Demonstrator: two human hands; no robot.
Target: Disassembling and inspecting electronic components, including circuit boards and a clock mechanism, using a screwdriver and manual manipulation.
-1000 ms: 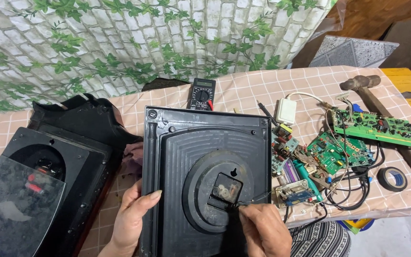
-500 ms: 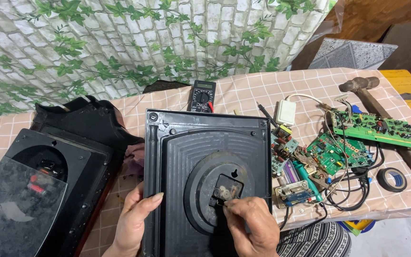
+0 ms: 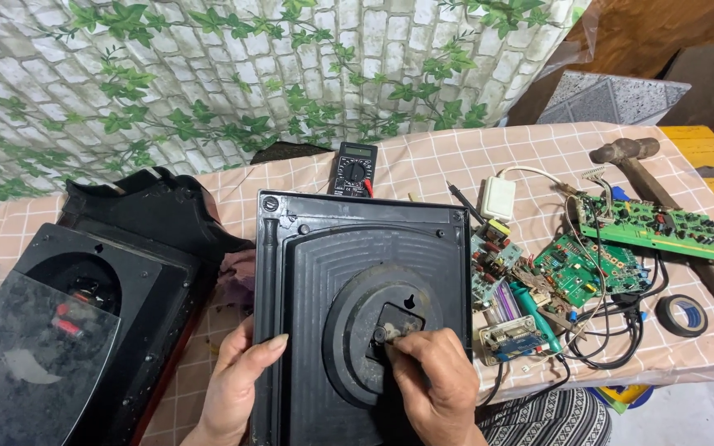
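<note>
the right hand (image 3: 433, 381) has its fingers bunched together, fingertips pressed onto the small square recess (image 3: 398, 329) at the middle of the round raised disc (image 3: 378, 330); whether they pinch anything there is too small to tell. the left hand (image 3: 237, 386) lies spread and flat along the near left edge of the black plastic panel (image 3: 357, 248), thumb over the rim, holding nothing. that panel lies flat on the desk (image 3: 423, 165) in front of the person, ribbed side up, with the disc set in its near half.

left of the panel, a black casing (image 3: 101, 281) with a round opening rests on the desk's left end, a clear dusty sheet (image 3: 26, 363) lying over its near corner. beyond the panel's far edge sits a black multimeter (image 3: 354, 169). to the right lie green circuit boards (image 3: 588, 268), one longer green board (image 3: 650, 227) farther right, a white adapter (image 3: 498, 198), a green-handled screwdriver (image 3: 535, 310) and tangled black wires (image 3: 621, 339). a roll of black tape (image 3: 681, 315) sits near the right edge, and a hammer (image 3: 663, 206) lies slanted beside the long board. the desk wears a pink checked cloth.
</note>
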